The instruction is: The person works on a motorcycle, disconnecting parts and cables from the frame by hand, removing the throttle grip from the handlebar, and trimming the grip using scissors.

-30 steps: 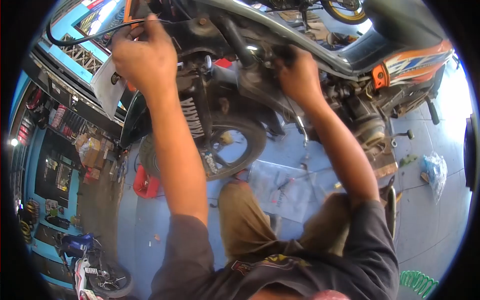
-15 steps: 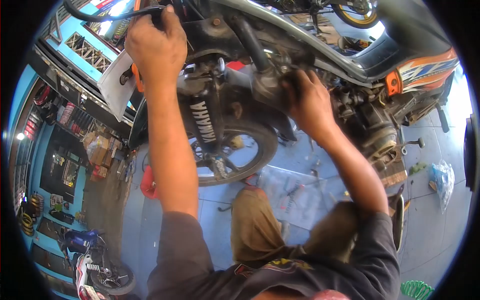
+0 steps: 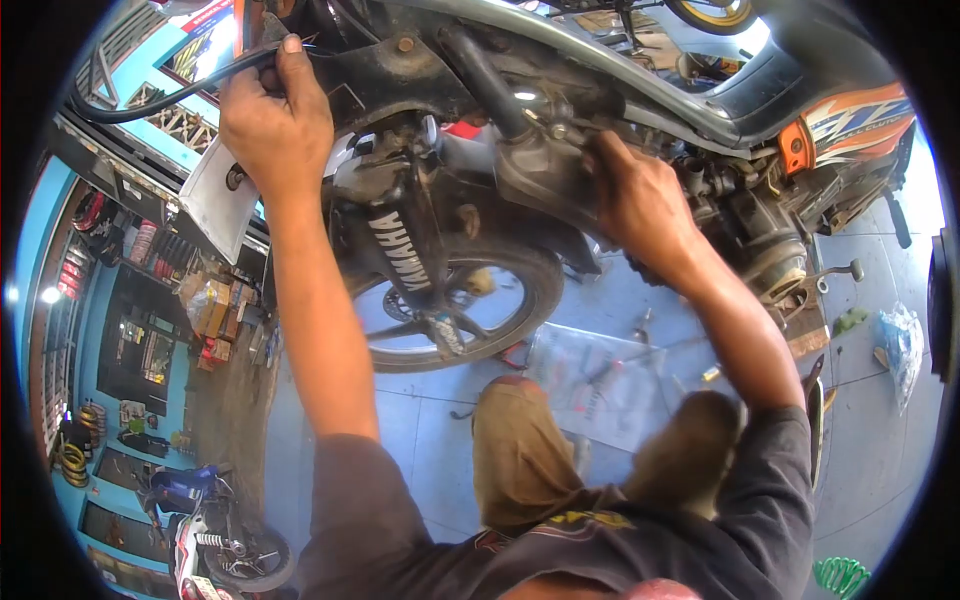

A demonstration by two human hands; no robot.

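My left hand [image 3: 275,130] pinches a thick black cable [image 3: 150,108], thumb on top, beside the front of the motorcycle frame [image 3: 405,75]. The cable loops out to the left, and thin wire ends show near the thumb. My right hand [image 3: 648,205] is at the middle of the motorcycle, fingers curled in behind the dark housing [image 3: 545,175] near the engine [image 3: 755,240]. Its fingertips are hidden, so what they grip does not show. Below the hands are the YAMAHA-marked fork cover [image 3: 400,245] and the front wheel [image 3: 540,300].
A clear plastic sheet [image 3: 620,440] lies on the blue floor by my knees. A plastic bag [image 3: 900,345] rests at the right, and a green coiled hose [image 3: 840,576] at the lower right. Another motorcycle [image 3: 235,555] stands lower left, near cardboard boxes [image 3: 212,305].
My left hand has shifted left and slightly down with the cable, whose loop now hangs lower. My right hand has moved slightly right and down beside the housing. The view has shifted slightly.
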